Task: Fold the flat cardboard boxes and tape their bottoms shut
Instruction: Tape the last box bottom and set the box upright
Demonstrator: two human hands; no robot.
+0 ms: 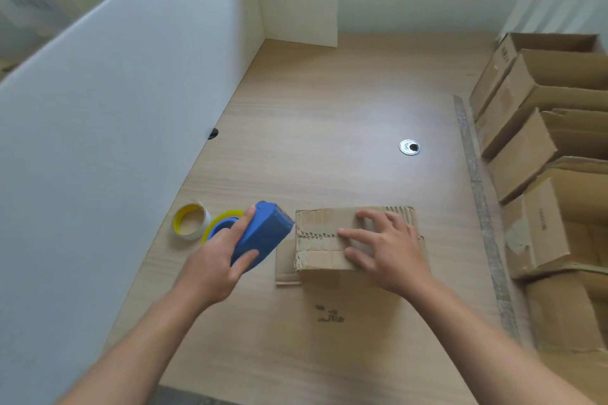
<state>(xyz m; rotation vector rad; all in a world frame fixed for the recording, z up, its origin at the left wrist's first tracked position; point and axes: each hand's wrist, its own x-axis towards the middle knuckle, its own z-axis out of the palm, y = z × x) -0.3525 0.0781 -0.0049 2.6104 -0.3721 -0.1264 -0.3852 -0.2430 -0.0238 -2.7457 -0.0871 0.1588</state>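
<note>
Spare tape roll (191, 221): lies on the desk (329, 125) at 9 o'clock of the dispenser, touching nothing in use; no hazard.

Left hand (214, 260): wrapped around the blue tape dispenser (263, 233), whose nose points toward 3 o'clock and sits just beside the left edge of the cardboard box (324, 223).

The box stands bottom-up near the front of the desk; its flaps are folded in; the seam runs from 9 to 3 o'clock.

Right hand (388, 253): lies flat on the flaps, fingers spread and straight, pressing them down.

Probable faults:
- The fingertips lie on the seam; a straight pull toward 3 o'clock likely runs the dispenser into them.
- Lifting the right hand early lets the flaps spring apart; the tape then bridges a gap.
- The left edge is ragged; tape started there may not bond.
- A loose flap projects at 8 o'clock; it may snag the dispenser.

Finished boxes (543, 141): lined up at 3 o'clock, well apart.
</note>
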